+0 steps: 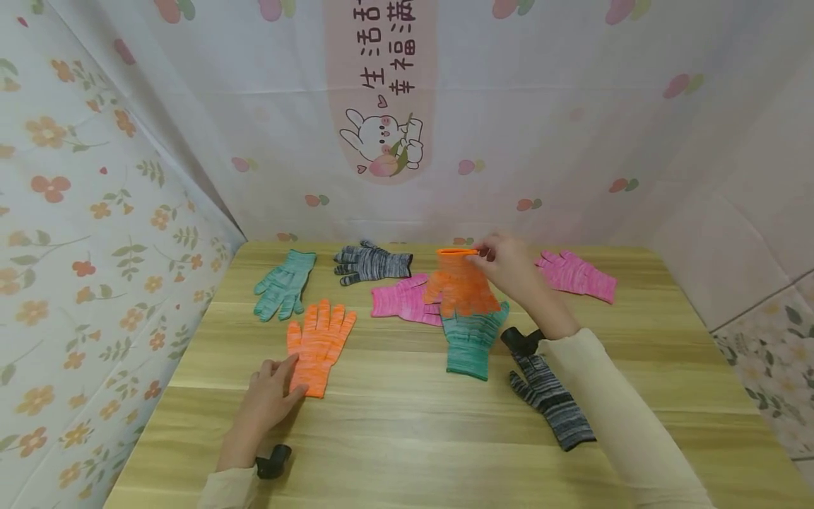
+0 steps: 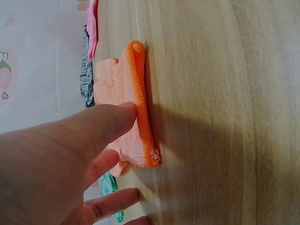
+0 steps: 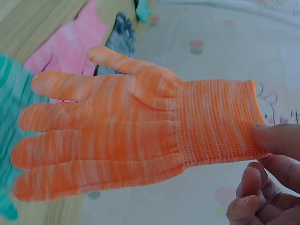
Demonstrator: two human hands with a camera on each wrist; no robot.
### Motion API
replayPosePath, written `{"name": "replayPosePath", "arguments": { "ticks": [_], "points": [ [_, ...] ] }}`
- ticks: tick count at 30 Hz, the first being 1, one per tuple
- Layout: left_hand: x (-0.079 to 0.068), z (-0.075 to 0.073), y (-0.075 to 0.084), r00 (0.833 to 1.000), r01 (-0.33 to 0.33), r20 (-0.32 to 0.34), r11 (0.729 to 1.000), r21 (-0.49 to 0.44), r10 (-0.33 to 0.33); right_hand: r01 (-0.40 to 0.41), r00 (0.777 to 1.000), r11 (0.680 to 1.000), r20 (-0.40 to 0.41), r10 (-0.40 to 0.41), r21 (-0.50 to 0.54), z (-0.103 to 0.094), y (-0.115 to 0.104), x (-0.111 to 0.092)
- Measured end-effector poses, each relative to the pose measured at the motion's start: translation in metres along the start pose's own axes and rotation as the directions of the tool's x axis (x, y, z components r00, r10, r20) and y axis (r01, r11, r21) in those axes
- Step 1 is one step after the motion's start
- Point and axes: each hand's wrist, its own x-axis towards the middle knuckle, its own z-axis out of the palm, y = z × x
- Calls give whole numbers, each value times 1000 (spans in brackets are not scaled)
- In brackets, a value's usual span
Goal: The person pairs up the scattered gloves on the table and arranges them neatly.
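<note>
Gloves [image 1: 318, 345]: two orange, two pink, two green, two grey.

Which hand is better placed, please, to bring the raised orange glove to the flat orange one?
Probably the right hand: it pinches the raised glove by its cuff; the left hand touches the flat orange glove.

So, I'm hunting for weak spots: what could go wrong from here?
The right hand pinches the raised orange glove only at its cuff, so it might slip. If dropped, it could land on the nearer green glove, which it partly hides in the head view. The left hand might nudge the flat orange glove it touches.
</note>
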Motion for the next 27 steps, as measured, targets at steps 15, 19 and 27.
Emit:
{"name": "replayPosePath", "arguments": {
  "ticks": [15, 19, 27],
  "points": [
    [0, 0, 0, 1000, 1, -26, 1000, 11, -1, 11, 998, 977, 63, -26, 212, 55, -49, 24],
    [1, 0, 0, 1000, 6, -20, 1000, 14, -5, 7, 998, 965, 66, -26, 262, 68, -63, 29],
    [0, 0, 1, 1000, 10, -21, 1000, 6, -10, -4, 997, 951, 70, -19, 310, 86, -89, 39]
  ]
}}
